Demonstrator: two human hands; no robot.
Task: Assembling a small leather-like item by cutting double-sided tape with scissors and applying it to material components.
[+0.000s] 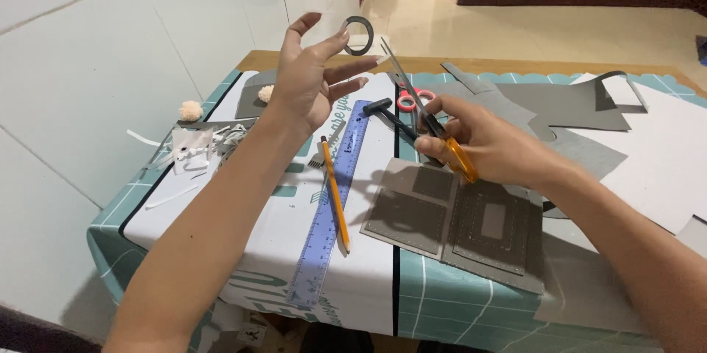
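Grey and thin, the ring (359,35) sits pinched between the thumb and forefinger of our left hand (305,80), raised above the desk (412,287), likely so its cut edge can be checked against the light floor. Our right hand (490,147) grips the orange-handled scissors (431,121), blades pointing up toward the ring, near but apart from it. Below lie the stitched grey leather panels (456,224), a blue ruler (328,206) and a pencil (335,195).

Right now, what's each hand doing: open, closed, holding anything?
Left hand: raised, fingers spread, pinching a grey ring at the fingertips.
Right hand: closed on orange-handled scissors, blades pointing up toward the ring.
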